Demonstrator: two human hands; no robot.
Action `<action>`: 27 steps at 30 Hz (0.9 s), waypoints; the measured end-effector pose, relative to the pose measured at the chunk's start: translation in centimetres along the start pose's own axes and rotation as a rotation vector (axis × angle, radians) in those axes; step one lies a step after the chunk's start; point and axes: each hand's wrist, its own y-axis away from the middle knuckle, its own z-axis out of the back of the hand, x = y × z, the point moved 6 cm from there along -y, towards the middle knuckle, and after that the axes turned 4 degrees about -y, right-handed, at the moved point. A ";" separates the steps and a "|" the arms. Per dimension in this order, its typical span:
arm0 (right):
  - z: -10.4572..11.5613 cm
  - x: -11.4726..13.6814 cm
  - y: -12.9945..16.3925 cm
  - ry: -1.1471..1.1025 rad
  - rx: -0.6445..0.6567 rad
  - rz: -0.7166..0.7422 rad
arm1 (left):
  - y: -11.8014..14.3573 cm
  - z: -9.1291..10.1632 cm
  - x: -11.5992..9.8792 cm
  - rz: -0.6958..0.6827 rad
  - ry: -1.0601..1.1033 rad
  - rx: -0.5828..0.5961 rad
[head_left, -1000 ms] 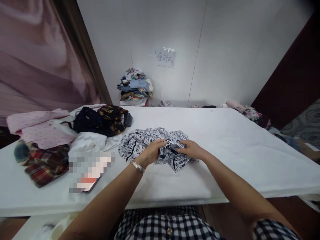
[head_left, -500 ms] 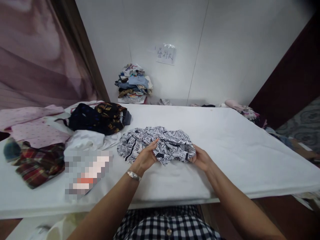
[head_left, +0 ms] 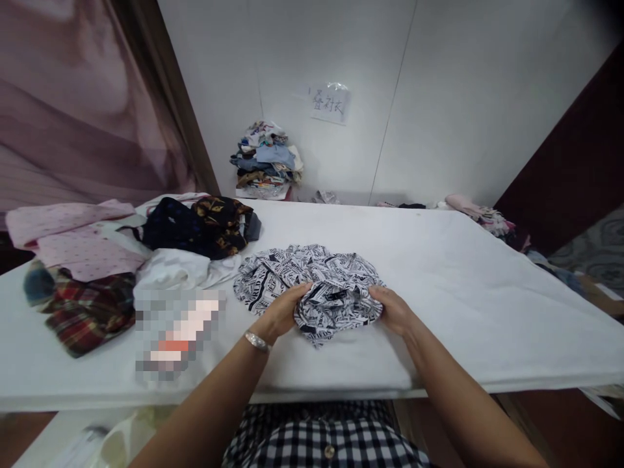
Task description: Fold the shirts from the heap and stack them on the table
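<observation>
A crumpled black-and-white shirt (head_left: 336, 266) with newspaper print lies bunched on the white tabletop, close to its front edge. My left hand (head_left: 284, 309), with a silver bracelet at the wrist, is closed on the near left part of the cloth, thumb on top. On the right side of the same fold, my right hand (head_left: 394, 309) grips the fabric, its thumb over the edge. Between the hands the cloth gapes into a dark opening, and a pointed corner hangs toward me. The fingers under the fabric are hidden.
To the left lie a pink dotted garment (head_left: 90, 240), a dark garment (head_left: 170, 224), a white garment (head_left: 170, 276) and a plaid garment (head_left: 95, 309). A blurred-out patch sits near them. A clothes pile (head_left: 267, 159) stands by the wall. More clothing (head_left: 480, 214) lies far right.
Both hands have turned the near fold of the shirt toward me, so its opening shows wider and its corner hangs lower. The camera view has shifted slightly.
</observation>
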 end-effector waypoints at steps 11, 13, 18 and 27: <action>0.6 3.1 1.1 0.311 -0.225 0.364 | 0.7 -0.3 -1.9 -0.303 -0.117 -0.035; 0.9 2.8 1.0 0.237 -0.261 0.348 | 0.6 -0.5 -1.5 -0.225 -0.030 -0.021; -0.1 0.9 0.2 -0.130 -0.090 0.123 | 0.1 -0.5 -0.7 -0.027 0.105 -0.047; 1.6 0.2 -0.4 -0.043 -0.115 0.047 | -0.2 0.7 -0.7 0.034 0.186 -0.177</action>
